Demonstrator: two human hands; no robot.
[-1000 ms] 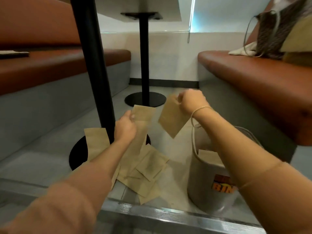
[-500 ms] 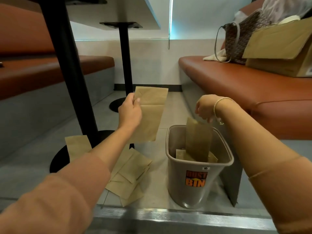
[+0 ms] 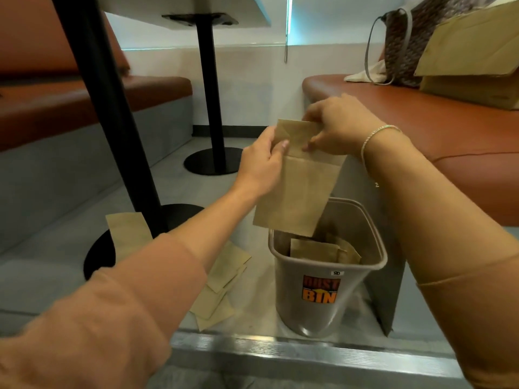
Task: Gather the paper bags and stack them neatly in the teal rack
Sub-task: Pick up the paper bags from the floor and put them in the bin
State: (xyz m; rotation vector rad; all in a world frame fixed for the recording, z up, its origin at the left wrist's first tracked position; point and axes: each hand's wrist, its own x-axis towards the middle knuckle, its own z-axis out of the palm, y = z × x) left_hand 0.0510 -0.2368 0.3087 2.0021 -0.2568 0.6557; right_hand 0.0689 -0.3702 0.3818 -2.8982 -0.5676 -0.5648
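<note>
A flat brown paper bag [image 3: 297,192] hangs upright just above a grey plastic bin [image 3: 323,304] labelled "DUST BIN". My left hand [image 3: 261,164] pinches the bag's top left edge and my right hand [image 3: 337,124] pinches its folded top right. Inside the bin stand a few more paper bags [image 3: 314,249]. Several paper bags [image 3: 222,284] lie overlapped on the floor left of the bin, partly hidden by my left forearm. One more bag [image 3: 126,234] lies by the table base. No teal rack is in view.
A black table post [image 3: 112,122] with a round base stands left of the bags, a second post [image 3: 210,94] farther back. Orange benches run along both sides; the right bench [image 3: 421,113] carries a patterned handbag [image 3: 407,43] and a large paper bag [image 3: 471,60]. A metal floor strip [image 3: 280,355] crosses the foreground.
My right hand has let go of the bag it lowered into the bin and come up to the bag in my left hand. That bag has moved right, over the bin.
</note>
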